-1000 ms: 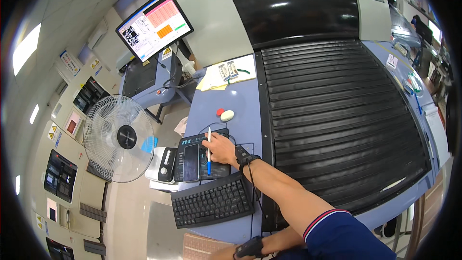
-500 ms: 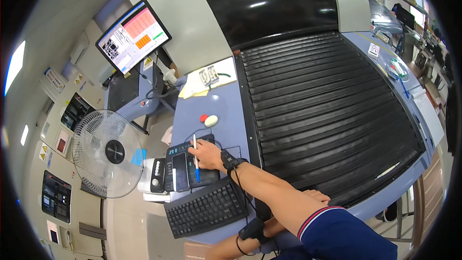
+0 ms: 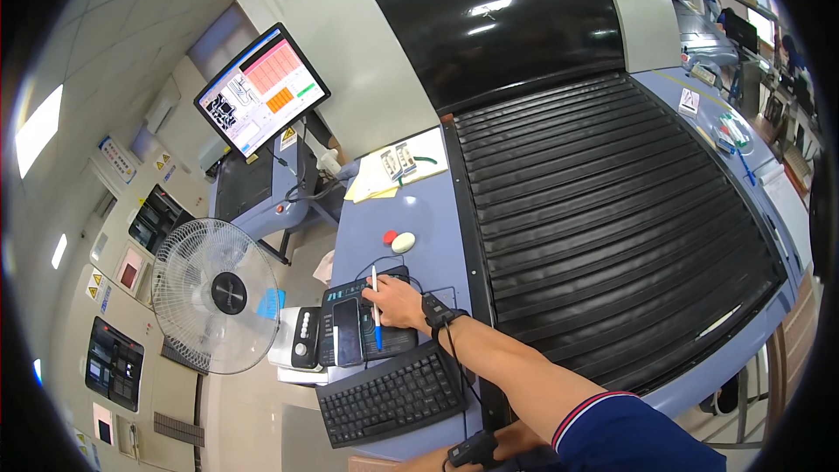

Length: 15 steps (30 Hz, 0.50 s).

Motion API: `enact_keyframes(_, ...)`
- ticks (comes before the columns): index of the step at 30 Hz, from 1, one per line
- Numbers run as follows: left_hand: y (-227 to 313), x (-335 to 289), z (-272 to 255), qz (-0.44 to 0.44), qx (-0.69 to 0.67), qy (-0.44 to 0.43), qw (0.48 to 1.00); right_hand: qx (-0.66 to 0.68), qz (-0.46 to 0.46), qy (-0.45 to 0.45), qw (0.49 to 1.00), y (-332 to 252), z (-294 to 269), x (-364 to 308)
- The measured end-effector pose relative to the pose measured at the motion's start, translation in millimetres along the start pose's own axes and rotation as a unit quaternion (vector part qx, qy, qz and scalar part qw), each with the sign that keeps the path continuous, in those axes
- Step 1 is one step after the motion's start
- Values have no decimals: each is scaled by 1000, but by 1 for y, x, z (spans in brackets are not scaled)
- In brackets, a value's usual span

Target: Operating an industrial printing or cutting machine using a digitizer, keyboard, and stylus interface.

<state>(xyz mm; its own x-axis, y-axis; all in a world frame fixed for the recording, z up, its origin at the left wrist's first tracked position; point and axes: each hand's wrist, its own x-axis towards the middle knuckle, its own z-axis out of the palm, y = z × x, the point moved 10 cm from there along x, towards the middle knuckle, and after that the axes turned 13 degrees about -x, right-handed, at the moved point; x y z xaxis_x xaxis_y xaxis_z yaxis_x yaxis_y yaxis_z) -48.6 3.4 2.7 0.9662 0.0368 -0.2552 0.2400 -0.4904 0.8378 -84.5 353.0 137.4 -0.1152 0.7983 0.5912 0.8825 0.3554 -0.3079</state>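
Note:
My right hand [image 3: 395, 301] reaches left over a black control keypad [image 3: 398, 343], its fingers curled round a white-and-blue pen [image 3: 378, 335]. The pen's blue end points toward me. A dark smartphone [image 3: 349, 332] lies on the keypad's left part, beside the pen. Just in front of them rests a black keyboard [image 3: 389, 395], tilted on the bench. My left forearm, with a black wrist strap [image 3: 472, 449], crosses beneath my right arm at the lower edge; the left hand itself is hidden behind that arm.
A ribbed black machine bed [image 3: 612, 236] fills the right side. A red button [image 3: 390, 237] and a pale oval object [image 3: 403, 243] sit beyond the keypad, with papers [image 3: 376, 177] farther back. At left stand a fan [image 3: 223, 293] and a lit monitor [image 3: 262, 87].
The view has shifted, so the scene sits lower and farther right. My right hand keeps the pen over the keypad. My left hand's fingers, visible before past the right arm, are now hidden.

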Motion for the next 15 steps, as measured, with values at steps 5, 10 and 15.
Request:
enact_keyframes(5, -13, -3, 10, -19, -2, 1, 1000, -6, -4, -2, 1000, -3, -2, 4)
enact_keyframes(10, -26, -2, 19, -36, -11, -2, 999, -7, 0, -4, 1000, 0, -1, 2)
enact_keyframes(15, -36, -1, 24, -47, -18, 0, 999, -13, -6, -14, 1000, -2, 3, 3)
